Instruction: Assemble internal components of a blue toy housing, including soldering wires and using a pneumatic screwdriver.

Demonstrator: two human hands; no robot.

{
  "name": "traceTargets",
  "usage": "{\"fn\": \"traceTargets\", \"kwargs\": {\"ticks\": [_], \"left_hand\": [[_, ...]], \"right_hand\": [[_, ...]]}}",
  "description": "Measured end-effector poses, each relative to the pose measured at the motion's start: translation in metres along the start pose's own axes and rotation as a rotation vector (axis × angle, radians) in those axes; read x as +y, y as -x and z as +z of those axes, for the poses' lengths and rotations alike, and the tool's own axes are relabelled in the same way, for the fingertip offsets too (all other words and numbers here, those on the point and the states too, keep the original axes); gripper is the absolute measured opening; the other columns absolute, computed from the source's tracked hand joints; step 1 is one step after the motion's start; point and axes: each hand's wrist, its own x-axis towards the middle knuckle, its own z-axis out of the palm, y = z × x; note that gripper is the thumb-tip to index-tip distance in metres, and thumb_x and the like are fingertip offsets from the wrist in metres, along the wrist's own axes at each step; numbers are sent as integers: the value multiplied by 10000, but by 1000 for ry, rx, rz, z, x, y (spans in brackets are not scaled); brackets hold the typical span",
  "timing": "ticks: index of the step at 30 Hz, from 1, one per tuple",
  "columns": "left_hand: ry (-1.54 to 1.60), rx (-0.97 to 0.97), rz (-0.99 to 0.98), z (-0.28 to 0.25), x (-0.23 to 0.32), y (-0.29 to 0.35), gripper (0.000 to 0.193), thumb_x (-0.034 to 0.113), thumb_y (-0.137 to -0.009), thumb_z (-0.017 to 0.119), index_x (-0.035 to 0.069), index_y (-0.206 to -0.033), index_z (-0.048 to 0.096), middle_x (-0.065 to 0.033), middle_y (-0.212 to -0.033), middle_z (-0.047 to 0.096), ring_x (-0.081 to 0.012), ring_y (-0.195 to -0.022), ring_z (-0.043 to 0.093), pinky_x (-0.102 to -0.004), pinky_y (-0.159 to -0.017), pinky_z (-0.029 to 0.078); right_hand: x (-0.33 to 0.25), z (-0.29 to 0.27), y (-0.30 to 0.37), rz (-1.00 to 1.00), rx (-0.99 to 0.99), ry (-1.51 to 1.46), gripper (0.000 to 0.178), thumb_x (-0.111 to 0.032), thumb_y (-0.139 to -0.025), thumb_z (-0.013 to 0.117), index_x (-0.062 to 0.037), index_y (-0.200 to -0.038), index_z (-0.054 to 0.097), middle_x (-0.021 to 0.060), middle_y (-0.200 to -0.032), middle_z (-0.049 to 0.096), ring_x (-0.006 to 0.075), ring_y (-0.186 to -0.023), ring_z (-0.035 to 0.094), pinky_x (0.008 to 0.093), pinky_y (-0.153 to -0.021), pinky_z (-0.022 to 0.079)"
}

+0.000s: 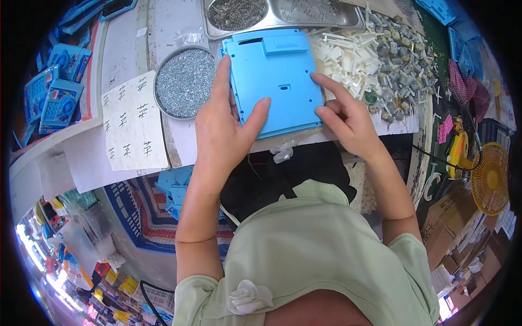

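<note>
A light-blue plastic housing (272, 76), flat and nearly square, lies at the near edge of the table in front of me. Screw holes dot its face, a small rectangular slot sits near its middle, and a raised block runs along the far side. My left hand (228, 111) grips its left edge, thumb on the face and fingers along the side. On the right edge, my right hand (345, 111) holds it between thumb and forefinger, the other fingers curled. What lies under the housing is hidden.
Left of the housing stands a round dish of small screws (185, 81), beside a handwritten sheet (133, 122). A steel tray (280, 24) with springs is behind. White plastic parts (345, 60) and small motors (399, 65) are heaped right. Blue toy units (62, 103) lie far left.
</note>
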Motion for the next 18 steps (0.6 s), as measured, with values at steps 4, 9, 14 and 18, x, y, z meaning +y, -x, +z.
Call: {"fn": "traceTargets", "kwargs": {"ticks": [4, 9, 14, 18], "left_hand": [[-60, 35, 8, 2, -1, 11, 812, 250, -845, 808, -111, -1466, 430, -95, -755, 584, -193, -622, 549, -321, -586, 478], [-91, 94, 32, 4, -3, 20, 741, 228, -855, 810, -120, -1424, 486, -102, -802, 585, -180, -632, 527, -318, -581, 466], [29, 146, 34, 10, -8, 24, 675, 138, -851, 811, -89, -1415, 519, -93, -875, 580, -139, -599, 476, -280, -540, 432], [79, 220, 42, 16, -14, 35, 634, 101, -846, 808, -63, -1400, 546, -80, -914, 579, -112, -585, 444, -252, -522, 402]], "right_hand": [[1, -7, -7, -104, -57, 158, 583, -161, -960, 678, -111, -1513, 502, 16, -589, 431, 127, -543, 416, 281, -555, 367], [-5, -17, -20, -93, -167, 201, 599, -156, -948, 691, -131, -1518, 509, 3, -581, 438, 128, -534, 426, 283, -559, 375], [7, -15, -15, -92, -142, 131, 630, -138, -924, 715, -151, -1520, 511, 10, -579, 470, 133, -533, 466, 294, -559, 401], [4, -16, -19, -159, -149, 187, 628, -140, -915, 728, -162, -1510, 527, 27, -604, 493, 141, -537, 474, 295, -561, 416]]}}
